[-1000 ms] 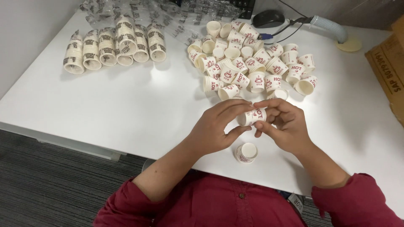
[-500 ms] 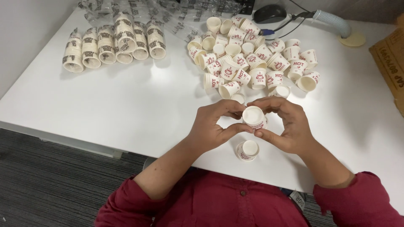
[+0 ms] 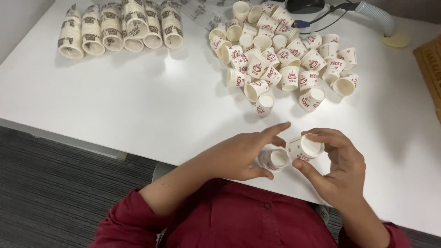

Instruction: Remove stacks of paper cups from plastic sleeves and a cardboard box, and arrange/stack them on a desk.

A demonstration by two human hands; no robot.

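hands have split since half a second ago: right hand (image 3: 337,167) now grips one paper cup (image 3: 305,148), open left hand (image 3: 243,156) reaching the second cup (image 3: 274,159) at its 3 o'clock on the surface (image 3: 138,105).

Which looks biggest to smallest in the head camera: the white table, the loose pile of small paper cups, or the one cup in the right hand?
1. White table
2. Loose pile of small paper cups
3. Small white paper cup in the right hand
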